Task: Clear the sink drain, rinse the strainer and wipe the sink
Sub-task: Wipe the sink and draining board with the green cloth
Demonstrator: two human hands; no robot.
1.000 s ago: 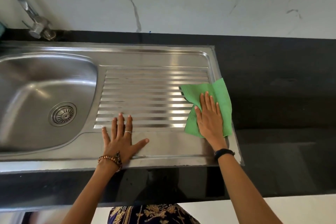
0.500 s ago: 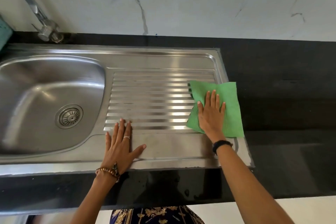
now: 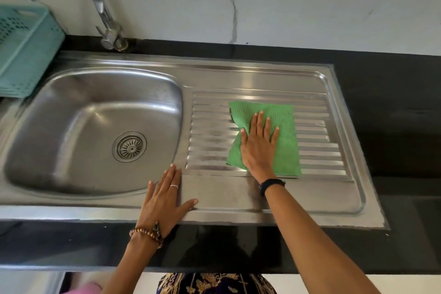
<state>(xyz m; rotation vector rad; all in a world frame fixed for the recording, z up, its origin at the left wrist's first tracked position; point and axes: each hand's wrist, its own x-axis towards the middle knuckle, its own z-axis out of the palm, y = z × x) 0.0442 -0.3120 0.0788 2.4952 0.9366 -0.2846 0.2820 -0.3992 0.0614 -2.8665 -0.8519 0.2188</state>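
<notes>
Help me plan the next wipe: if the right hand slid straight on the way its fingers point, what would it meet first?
The right hand points away from the person. Past the cloth come more drainboard ribs, then the sink's raised back rim. Probably nothing loose lies in that line.

Even daylight, steel glare, blurred left edge

Bare arms — bead bracelet (image 3: 146,234), ring (image 3: 174,186), black wristband (image 3: 272,184).

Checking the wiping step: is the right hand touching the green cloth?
Touching. The head view shows the right hand pressed flat, palm down, on the green cloth, which lies on the ribbed drainboard.
</notes>
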